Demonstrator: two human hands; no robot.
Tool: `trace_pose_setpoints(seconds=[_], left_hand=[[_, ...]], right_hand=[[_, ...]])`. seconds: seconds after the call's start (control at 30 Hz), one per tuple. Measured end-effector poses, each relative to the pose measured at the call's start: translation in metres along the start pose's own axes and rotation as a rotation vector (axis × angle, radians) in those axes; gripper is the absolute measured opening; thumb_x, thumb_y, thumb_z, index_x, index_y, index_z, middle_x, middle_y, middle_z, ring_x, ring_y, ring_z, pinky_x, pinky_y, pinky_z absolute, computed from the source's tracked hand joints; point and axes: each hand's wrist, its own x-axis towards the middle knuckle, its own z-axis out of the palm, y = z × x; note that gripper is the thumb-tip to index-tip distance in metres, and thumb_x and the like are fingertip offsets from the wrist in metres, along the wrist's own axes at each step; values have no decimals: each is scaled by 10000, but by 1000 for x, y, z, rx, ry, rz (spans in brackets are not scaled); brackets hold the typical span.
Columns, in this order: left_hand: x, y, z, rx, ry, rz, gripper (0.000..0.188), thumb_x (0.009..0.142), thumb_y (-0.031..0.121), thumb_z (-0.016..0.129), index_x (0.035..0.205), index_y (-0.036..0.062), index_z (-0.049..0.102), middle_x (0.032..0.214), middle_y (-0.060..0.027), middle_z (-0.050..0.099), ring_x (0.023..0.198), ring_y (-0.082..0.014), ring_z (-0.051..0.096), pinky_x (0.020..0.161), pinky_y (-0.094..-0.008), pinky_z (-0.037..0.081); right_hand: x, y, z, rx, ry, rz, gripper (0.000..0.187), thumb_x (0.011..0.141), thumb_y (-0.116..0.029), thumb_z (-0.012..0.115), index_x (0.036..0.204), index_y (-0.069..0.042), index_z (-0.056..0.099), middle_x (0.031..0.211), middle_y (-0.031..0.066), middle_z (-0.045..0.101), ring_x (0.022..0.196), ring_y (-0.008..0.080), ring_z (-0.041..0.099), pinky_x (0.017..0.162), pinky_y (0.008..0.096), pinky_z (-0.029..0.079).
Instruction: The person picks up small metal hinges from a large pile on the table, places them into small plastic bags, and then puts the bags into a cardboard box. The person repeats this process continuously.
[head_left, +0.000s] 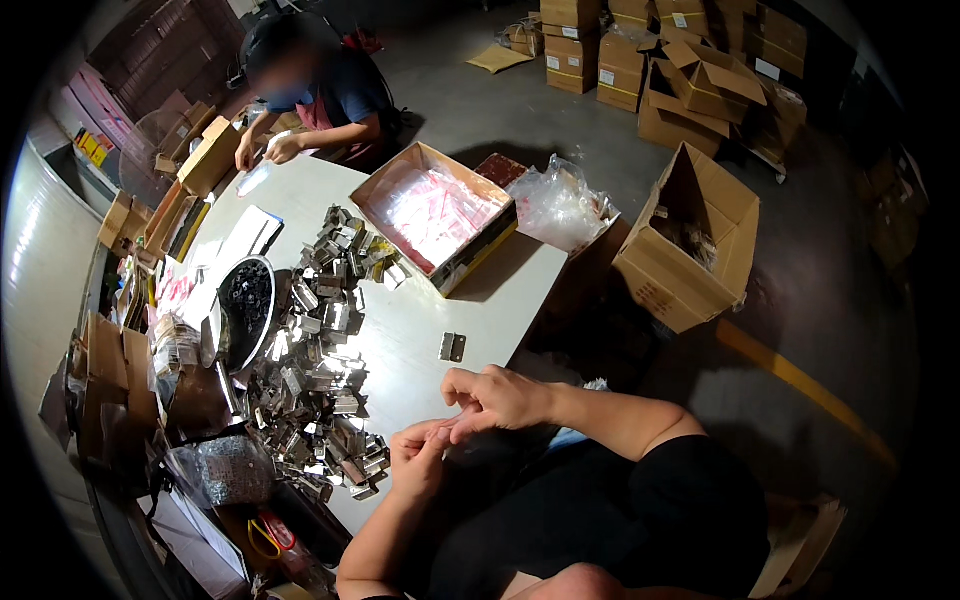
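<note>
Close to the table's near edge, my left hand (417,458) and my right hand (500,400) meet, fingertips pinched together. Whatever they pinch, if anything, is too small or hidden to make out. Just beyond my right hand a single metal hinge (452,347) lies flat on the white table (400,335). Left of my hands spreads a long heap of shiny metal hinges (310,375). Against that heap stands a round bowl (247,305) of small black pieces.
An open carton (435,210) of clear bags with red print stands on the table's far side. Across from me a person (320,100) handles a small bag. Cardboard boxes (690,240) stand on the floor at right; a bubble-wrapped bundle (230,470) sits at left.
</note>
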Motion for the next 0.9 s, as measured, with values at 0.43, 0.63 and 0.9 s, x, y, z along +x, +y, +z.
trace_pose_setpoints(seconds=[0.43,0.63,0.9], left_hand=[[-7,0,-7,487,131,129,47,806,-19,701,835,-40,670,857,-89,694,772,-136,649,695,-265,511],[-11,-1,-4,697,134,323,129,771,39,757,873,2,686,795,-109,678,683,-195,647,611,-286,512],[-13,-6,-11,821,-53,470,499,685,108,797,1135,-18,625,1131,-197,645,1046,-366,622,909,-425,502]], right_hand=[[-4,-43,0,-351,-134,-279,350,764,-171,759,1055,-41,613,1001,122,618,927,323,593,835,396,489],[-3,-62,8,-497,-266,-60,342,748,-206,766,1026,-54,639,1024,101,634,952,298,608,816,392,504],[7,-57,9,-552,-555,16,374,756,-329,762,1041,-96,695,1059,62,625,979,292,560,876,387,463]])
